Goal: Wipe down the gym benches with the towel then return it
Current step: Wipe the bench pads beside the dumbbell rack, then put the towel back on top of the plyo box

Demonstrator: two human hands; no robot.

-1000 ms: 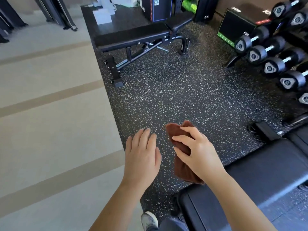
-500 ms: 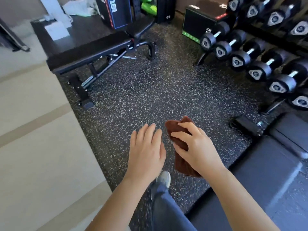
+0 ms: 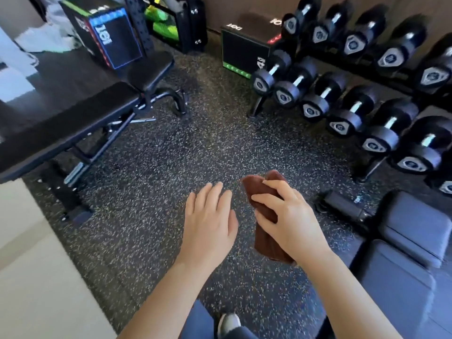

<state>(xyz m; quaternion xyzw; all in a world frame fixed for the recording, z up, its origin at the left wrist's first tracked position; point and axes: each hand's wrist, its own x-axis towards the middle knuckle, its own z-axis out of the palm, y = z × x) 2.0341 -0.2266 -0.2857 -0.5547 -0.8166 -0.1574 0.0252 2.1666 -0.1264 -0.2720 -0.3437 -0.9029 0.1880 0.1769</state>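
My right hand (image 3: 288, 216) grips a folded brown towel (image 3: 263, 189), held in the air over the speckled rubber floor; the towel's ends stick out above and below my fingers. Beside it, my left hand (image 3: 210, 221) hovers palm down with relaxed straight fingers and holds nothing. One black gym bench (image 3: 68, 123) stands at the left on its metal frame. A second padded bench (image 3: 411, 243) lies at the lower right, just right of my right arm.
A rack of black dumbbells (image 3: 347, 99) fills the upper right. Black plyo boxes (image 3: 110, 37) (image 3: 242, 50) and a rack with green items (image 3: 166, 20) stand at the back. A bench foot (image 3: 344, 206) lies near the right bench. Pale flooring (image 3: 31, 277) borders the left. My shoe (image 3: 228, 322) shows below.
The view has swung right and forward: the left bench and dumbbell rack loom closer, and the right bench has slid to the frame's edge. Both hands keep their pose, the towel still held.
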